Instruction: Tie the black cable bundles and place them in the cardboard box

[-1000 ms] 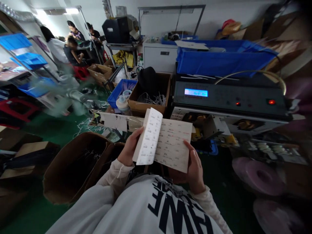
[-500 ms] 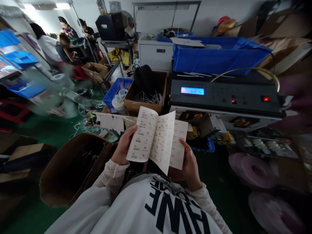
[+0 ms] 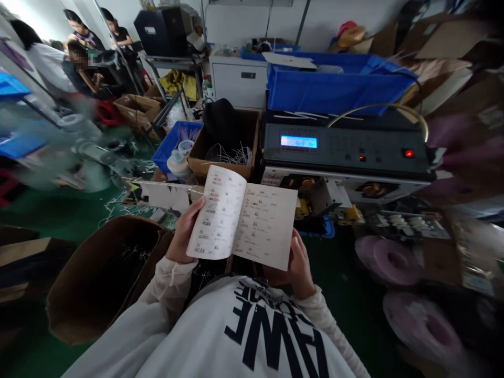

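An open notebook (image 3: pixel 263 226) with handwritten lines, some of them in red, lies spread in front of my chest. My left hand (image 3: pixel 184 231) grips its left edge, the fingers hidden behind the cover. At the right edge my right hand (image 3: pixel 298 265) is closed around the lower corner, most of its fingers under the pages. Just beyond the notebook stands a dark machine (image 3: pixel 346 149) with a lit blue display (image 3: pixel 298 142) and red lights.
A cardboard box (image 3: pixel 224 167) with white strips and a blue bin (image 3: pixel 169 152) stand beyond the notebook. A large brown container (image 3: pixel 79 283) is at my left. Pink rolls (image 3: pixel 394 260) lie right. A blue tray (image 3: pixel 334 84) tops the machine. Several people sit far left.
A page that stood half raised on the right has come down flat, so both pages lie open. The view has shifted slightly to the right.
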Action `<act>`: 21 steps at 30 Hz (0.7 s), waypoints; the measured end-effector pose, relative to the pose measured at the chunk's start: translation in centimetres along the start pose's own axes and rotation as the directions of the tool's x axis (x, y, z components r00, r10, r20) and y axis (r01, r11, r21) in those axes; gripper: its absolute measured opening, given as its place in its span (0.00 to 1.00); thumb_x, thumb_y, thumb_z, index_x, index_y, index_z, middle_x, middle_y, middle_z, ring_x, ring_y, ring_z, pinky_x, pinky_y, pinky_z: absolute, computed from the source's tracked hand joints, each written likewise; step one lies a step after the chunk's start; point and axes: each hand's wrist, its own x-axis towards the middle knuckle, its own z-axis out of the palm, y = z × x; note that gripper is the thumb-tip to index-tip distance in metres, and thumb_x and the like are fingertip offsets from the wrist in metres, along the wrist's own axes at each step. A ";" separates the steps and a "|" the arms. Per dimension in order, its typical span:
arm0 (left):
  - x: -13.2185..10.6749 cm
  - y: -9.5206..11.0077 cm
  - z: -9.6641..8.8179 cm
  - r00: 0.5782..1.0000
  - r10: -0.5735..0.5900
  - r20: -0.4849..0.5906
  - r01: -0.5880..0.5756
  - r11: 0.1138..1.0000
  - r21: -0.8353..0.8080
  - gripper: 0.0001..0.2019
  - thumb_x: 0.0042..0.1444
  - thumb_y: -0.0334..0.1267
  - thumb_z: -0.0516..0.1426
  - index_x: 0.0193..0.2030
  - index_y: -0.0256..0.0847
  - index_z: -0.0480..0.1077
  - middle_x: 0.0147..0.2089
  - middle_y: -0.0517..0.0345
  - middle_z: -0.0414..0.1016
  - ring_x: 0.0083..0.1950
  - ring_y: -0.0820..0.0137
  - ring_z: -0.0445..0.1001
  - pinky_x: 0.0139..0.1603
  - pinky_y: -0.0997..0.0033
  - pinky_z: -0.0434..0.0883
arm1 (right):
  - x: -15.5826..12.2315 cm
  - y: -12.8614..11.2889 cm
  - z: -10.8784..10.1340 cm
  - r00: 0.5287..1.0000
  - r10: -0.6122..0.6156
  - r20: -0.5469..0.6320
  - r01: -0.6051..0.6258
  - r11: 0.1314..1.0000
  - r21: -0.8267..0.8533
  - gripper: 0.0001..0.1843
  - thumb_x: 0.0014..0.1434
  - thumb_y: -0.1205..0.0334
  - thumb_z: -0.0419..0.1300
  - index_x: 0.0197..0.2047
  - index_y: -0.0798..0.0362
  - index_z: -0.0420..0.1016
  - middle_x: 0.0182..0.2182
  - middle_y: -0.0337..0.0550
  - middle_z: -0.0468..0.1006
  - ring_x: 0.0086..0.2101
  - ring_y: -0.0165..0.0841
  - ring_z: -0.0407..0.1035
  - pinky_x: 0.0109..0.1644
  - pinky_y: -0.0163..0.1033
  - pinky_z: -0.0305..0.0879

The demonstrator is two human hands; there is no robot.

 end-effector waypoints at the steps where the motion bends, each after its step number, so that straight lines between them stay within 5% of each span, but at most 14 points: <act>1: 0.1 0.1 -0.1 1.000 0.004 -0.004 -0.004 1.000 0.000 0.16 0.53 0.46 0.60 0.44 0.39 0.76 0.37 0.54 0.80 0.41 0.59 0.79 0.40 0.63 0.77 | 0.0 0.0 -0.1 0.999 0.039 0.001 -0.039 0.998 0.047 0.29 0.60 0.42 0.51 0.60 0.47 0.65 0.57 0.46 0.70 0.57 0.44 0.63 0.58 0.51 0.64; 7: 0.8 0.6 -0.8 0.994 0.069 -0.085 -0.069 0.998 0.010 0.14 0.52 0.45 0.61 0.43 0.39 0.76 0.38 0.54 0.80 0.44 0.58 0.78 0.44 0.63 0.76 | 0.3 -0.3 0.1 0.970 0.240 -0.033 -0.226 0.947 0.227 0.30 0.54 0.50 0.62 0.59 0.46 0.66 0.55 0.44 0.72 0.55 0.44 0.65 0.56 0.51 0.66; 15: 1.6 0.7 -1.2 0.987 0.113 -0.113 -0.117 0.993 -0.029 0.12 0.52 0.42 0.62 0.41 0.38 0.76 0.35 0.56 0.80 0.40 0.64 0.78 0.44 0.68 0.76 | 0.6 -0.6 0.1 0.983 0.179 -0.048 -0.169 0.972 0.165 0.28 0.55 0.51 0.61 0.58 0.47 0.68 0.54 0.44 0.73 0.53 0.44 0.67 0.55 0.51 0.66; 21: 2.1 1.0 -1.3 0.986 0.082 -0.143 -0.095 0.992 -0.086 0.09 0.54 0.38 0.59 0.39 0.36 0.76 0.30 0.58 0.79 0.35 0.65 0.79 0.40 0.70 0.76 | 0.4 -2.1 0.3 0.989 0.124 0.076 -0.140 0.957 0.255 0.37 0.58 0.52 0.59 0.67 0.39 0.51 0.58 0.42 0.68 0.56 0.44 0.64 0.57 0.52 0.65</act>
